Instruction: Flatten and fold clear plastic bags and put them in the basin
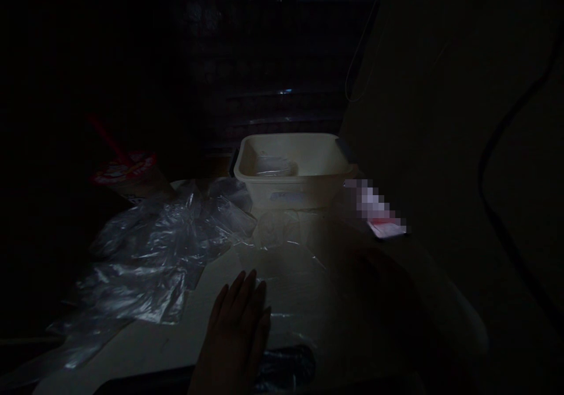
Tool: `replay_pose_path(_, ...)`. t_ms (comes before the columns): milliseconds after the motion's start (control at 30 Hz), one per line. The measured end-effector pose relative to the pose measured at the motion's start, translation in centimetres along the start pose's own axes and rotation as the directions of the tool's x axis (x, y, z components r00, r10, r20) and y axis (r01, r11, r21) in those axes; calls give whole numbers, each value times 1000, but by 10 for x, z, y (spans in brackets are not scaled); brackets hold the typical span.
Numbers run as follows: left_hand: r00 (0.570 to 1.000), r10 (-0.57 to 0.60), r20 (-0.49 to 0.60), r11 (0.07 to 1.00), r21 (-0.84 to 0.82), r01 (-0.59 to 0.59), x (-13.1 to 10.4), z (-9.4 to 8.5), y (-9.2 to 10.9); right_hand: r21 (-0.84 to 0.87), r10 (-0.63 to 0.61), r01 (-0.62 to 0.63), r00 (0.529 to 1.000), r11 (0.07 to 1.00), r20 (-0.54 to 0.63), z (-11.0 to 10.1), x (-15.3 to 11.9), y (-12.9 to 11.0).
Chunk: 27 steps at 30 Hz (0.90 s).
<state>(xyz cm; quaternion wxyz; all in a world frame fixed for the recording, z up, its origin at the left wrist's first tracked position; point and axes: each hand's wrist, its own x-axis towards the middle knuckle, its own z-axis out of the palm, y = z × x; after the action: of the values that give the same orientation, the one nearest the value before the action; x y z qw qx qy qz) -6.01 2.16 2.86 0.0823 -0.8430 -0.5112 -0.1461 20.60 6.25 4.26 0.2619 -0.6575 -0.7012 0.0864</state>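
Note:
The scene is very dark. My left hand (238, 324) lies flat on the pale tabletop (154, 354), fingers stretched forward and slightly apart. It rests at the left edge of a clear plastic sheet or bag (286, 236), whose shiny creases run to the right of the fingers. Under or just behind the wrist is a long black object (286, 365); its kind does not show. My right hand (374, 265) is a dim shape in shadow on the right, near the plastic, and its fingers cannot be made out.
A cream plastic bin (295, 184) with dark handles stands at the back, a clear packet (275, 166) inside. Crumpled clear plastic bags (150, 260) cover the left side. Behind them is a lidded cup (127, 174) with a red straw. A lit phone (388, 226) lies right.

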Motion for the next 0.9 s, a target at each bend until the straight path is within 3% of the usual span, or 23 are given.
replay_pose_path(133, 996, -79, -37, 994, -72, 77, 1, 0, 6, 10, -1, 2, 1000, 1000, -8, 1, 0, 0)
replay_pose_path(533, 992, -128, -13, 974, -188, 123, 5, -8, 10, 50, 20, -18, 999, 999, -41, 1, -1, 1)
replay_pose_path(733, 949, -311, 57, 845, -440, 303, 8, -31, 20, 94, 37, -28, 995, 995, -91, 0, 1, 2)
replay_pose_path(900, 947, -285, -146, 864, -468, 187, -7, -38, 28, 141, 50, -34, 992, 989, -112, -1, 0, 2)
